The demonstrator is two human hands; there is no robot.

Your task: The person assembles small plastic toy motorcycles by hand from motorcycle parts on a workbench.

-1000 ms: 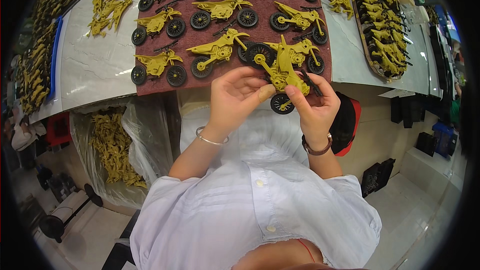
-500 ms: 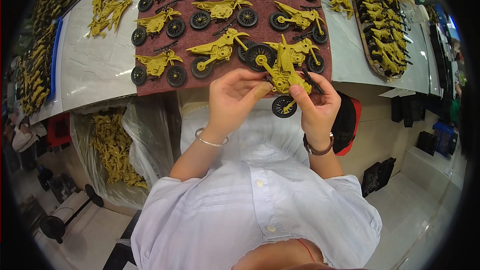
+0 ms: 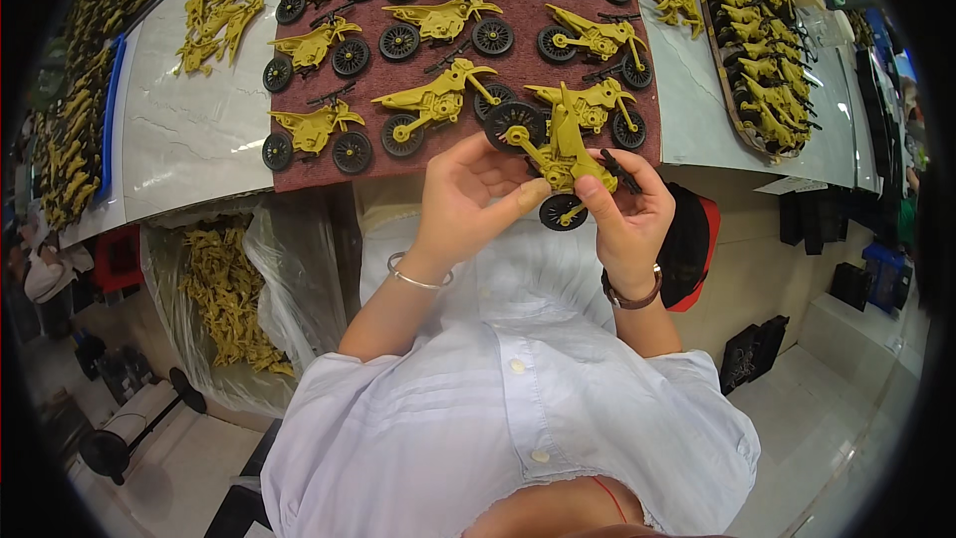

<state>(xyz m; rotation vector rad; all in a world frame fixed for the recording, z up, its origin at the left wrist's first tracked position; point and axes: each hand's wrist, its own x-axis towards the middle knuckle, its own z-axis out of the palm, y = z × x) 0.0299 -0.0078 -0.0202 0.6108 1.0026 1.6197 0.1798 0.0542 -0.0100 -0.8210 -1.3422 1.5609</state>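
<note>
Above the near edge of the worktop [image 3: 189, 120], the yellow toy motorcycle [image 3: 568, 152] tilted in the pinched grip of left hand [image 3: 470, 191] and right hand [image 3: 633, 214], and slackened pressure might have dropped it or knocked motorcycles [image 3: 436, 100] lying on the cloth [image 3: 520, 65].

The bench [image 3: 199, 120] is faced with glossy, stone-like sheet, partly covered by matt, rough-napped maroon cloth [image 3: 383, 78]. At its near edge, the nearest toy motorcycle [image 3: 570, 159] is moulded in smooth, faintly glossy yellow plastic, its wheels [image 3: 510, 130] in duller black plastic. Below, a bag [image 3: 299, 259] is formed of thin, creased, shiny clear film.
</note>
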